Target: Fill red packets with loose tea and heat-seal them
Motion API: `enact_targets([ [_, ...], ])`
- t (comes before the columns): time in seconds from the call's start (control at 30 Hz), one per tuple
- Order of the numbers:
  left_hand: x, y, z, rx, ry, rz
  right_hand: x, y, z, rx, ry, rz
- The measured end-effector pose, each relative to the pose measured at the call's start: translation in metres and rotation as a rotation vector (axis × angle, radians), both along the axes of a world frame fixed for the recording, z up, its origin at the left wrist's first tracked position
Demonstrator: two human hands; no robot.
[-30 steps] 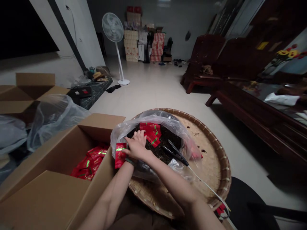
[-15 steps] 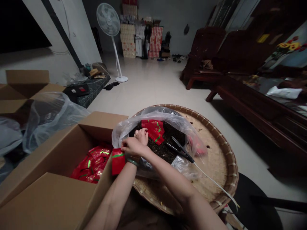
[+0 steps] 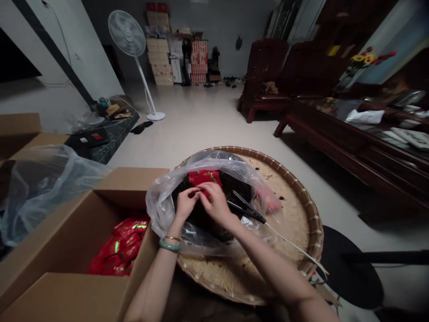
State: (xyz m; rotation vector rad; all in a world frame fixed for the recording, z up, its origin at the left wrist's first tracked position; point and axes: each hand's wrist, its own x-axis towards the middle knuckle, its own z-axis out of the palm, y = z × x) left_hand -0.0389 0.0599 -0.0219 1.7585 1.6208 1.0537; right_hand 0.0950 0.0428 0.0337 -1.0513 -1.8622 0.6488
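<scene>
My left hand (image 3: pixel 185 202) and my right hand (image 3: pixel 215 205) meet inside a clear plastic bag (image 3: pixel 161 201) of dark loose tea (image 3: pixel 236 183). Both pinch a small red packet (image 3: pixel 197 192) at the near end of a stack of red packets (image 3: pixel 204 177) lying on the tea. A green bangle sits on my left wrist. The bag rests on a round woven bamboo tray (image 3: pixel 301 214). Black tongs-like sealer (image 3: pixel 246 209) with a white cord lies on the bag just right of my right hand.
An open cardboard box (image 3: pixel 67 250) at left holds several red packets (image 3: pixel 120 243). A second plastic-lined box (image 3: pixel 36 188) stands farther left. A dark wooden table (image 3: pixel 351 147) and chairs are at right, a standing fan (image 3: pixel 129 33) and stacked cartons at the back. A black stool (image 3: pixel 351 268) is by the tray.
The red packet held over the box edge is gone from my hand. Both hands moved right into the bag and now pinch a packet from the stack. The view shifted rightwards.
</scene>
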Motion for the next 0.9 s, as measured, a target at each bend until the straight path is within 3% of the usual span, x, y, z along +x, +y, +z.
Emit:
enact_targets([
  [0.07,0.003,-0.009,0.008,-0.022,-0.096,-0.032,0.047,0.003,-0.012,0.098,-0.166,-0.148],
  [0.13,0.01,-0.018,0.016,-0.052,-0.213,-0.086,0.074,0.001,-0.025,0.069,-0.224,-0.111],
  [0.2,0.02,-0.026,0.023,-0.095,-0.387,-0.107,0.082,-0.004,-0.037,-0.047,-0.163,-0.017],
  [0.27,0.031,-0.033,0.027,-0.147,-0.542,-0.1,0.08,-0.009,-0.047,-0.167,-0.025,-0.036],
  [0.4,0.046,-0.038,0.028,-0.23,-0.568,-0.134,0.075,-0.016,-0.055,-0.299,0.185,-0.035],
  [0.5,0.047,-0.04,0.029,-0.194,-0.431,-0.098,0.083,-0.019,-0.048,-0.121,0.124,-0.072],
  [0.67,0.047,-0.045,0.03,-0.123,-0.212,-0.098,0.093,-0.025,-0.031,0.306,-0.229,-0.079],
  [0.9,0.051,-0.053,0.025,-0.276,-0.366,-0.118,0.089,-0.027,-0.038,0.451,-0.288,-0.069],
])
